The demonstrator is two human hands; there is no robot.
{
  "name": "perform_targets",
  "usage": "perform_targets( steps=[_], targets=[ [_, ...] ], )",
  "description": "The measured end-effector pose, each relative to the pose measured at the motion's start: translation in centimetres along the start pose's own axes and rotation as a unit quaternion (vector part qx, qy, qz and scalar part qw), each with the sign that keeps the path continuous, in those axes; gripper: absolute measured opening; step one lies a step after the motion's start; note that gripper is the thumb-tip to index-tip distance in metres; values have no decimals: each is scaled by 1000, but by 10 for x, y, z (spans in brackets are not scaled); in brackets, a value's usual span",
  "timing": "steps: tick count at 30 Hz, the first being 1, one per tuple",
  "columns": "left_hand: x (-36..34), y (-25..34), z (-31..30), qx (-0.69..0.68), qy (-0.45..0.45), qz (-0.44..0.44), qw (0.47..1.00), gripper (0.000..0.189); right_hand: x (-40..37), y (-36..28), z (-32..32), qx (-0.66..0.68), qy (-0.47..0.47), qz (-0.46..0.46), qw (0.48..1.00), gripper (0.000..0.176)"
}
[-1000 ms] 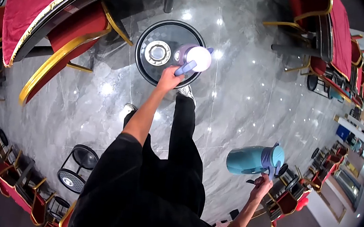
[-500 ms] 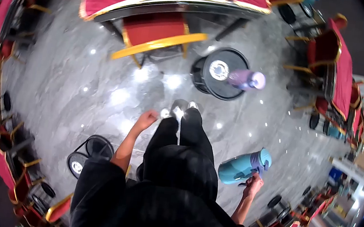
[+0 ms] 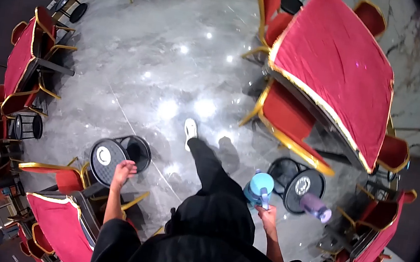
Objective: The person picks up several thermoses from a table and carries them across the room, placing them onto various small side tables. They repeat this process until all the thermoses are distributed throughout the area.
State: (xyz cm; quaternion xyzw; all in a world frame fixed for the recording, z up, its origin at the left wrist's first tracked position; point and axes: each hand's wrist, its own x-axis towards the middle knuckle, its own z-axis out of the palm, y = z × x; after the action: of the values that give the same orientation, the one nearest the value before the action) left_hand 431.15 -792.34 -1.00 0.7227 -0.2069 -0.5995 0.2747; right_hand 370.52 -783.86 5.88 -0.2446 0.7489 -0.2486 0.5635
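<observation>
My right hand (image 3: 266, 216) is closed round the handle of a teal thermos jug (image 3: 260, 184), which hangs upright beside my leg. Close to the right of it, a purple thermos jug (image 3: 315, 207) stands on a round black side table (image 3: 295, 195) with a white emblem on top. My left hand (image 3: 123, 174) holds nothing, its fingers loosely bent and apart. In this view it overlaps the edge of another round black side table (image 3: 105, 158), also marked with a white emblem.
A table with a red, gold-edged cloth (image 3: 335, 68) stands at front right, a red chair (image 3: 289, 115) tucked against it. Another red-clothed table (image 3: 62, 225) is at lower left. More tables and chairs line both sides. Shiny grey floor (image 3: 142, 42) stretches ahead.
I have walked forward and turned left. The jug in my right hand has swung from tilted to upright, nearer my leg. The purple jug's stand is now at my right.
</observation>
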Motion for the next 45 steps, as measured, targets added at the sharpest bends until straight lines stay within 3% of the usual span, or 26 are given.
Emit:
perform_targets(
  steps=[2,4,8,10,12,16,19,21,24,27,28,29,30,31,32,33,35,38,42,44,45],
  targets=[
    [30,26,-1,-12,-17,-26,999,17,33,-46,44,-1,-37,11,999,27],
    [50,53,-9,31,-84,2,996,15,77,-65,91,-12,-27,-7,1000,30],
    [75,93,-45,46,-142,90,985,15,128,-174,174,-13,-25,-10,1000,30],
    [72,112,-68,-12,-58,31,998,15,155,-225,207,-3,-24,-23,999,24],
    [55,137,-77,-141,104,-67,982,16,171,-274,224,7,-32,-11,999,21],
    [55,64,-127,-231,126,-93,960,24,218,-367,259,58,-65,1,996,19],
    [79,65,-128,-96,63,-95,989,21,264,-417,291,44,-51,-5,998,19],
    [124,83,-128,69,4,-53,996,19,300,-451,310,23,-18,-13,999,19],
    [211,134,-149,210,-64,54,974,17,340,-509,334,7,22,-15,1000,19],
    [324,205,-190,226,-111,303,919,16,367,-547,356,42,77,-13,996,17],
    [375,238,-199,185,-115,479,851,16,380,-565,357,60,96,-12,994,17],
    [438,293,-216,164,-145,160,963,21,383,-592,361,81,106,14,991,17],
    [496,368,-214,364,-111,244,892,21,391,-603,364,103,118,6,988,18],
    [529,429,-201,2,-70,188,980,28,400,-612,367,127,129,3,983,18],
    [590,489,-202,-70,-80,93,990,32,407,-619,371,149,139,-3,979,18],
    [618,578,-175,-49,-2,43,998,29,415,-629,377,164,149,-14,975,22],
    [656,729,-127,6,-26,99,995,25,446,-637,385,178,179,-9,968,22],
    [703,882,-63,87,-60,179,978,24,500,-671,393,196,212,47,956,21],
    [752,964,14,197,-106,185,957,23,589,-691,380,238,223,92,941,19],
    [762,965,36,198,-152,172,953,25,624,-713,371,210,266,95,936,16],
    [776,953,37,139,-245,183,942,24,640,-724,360,219,253,105,937,15]
  ],
)
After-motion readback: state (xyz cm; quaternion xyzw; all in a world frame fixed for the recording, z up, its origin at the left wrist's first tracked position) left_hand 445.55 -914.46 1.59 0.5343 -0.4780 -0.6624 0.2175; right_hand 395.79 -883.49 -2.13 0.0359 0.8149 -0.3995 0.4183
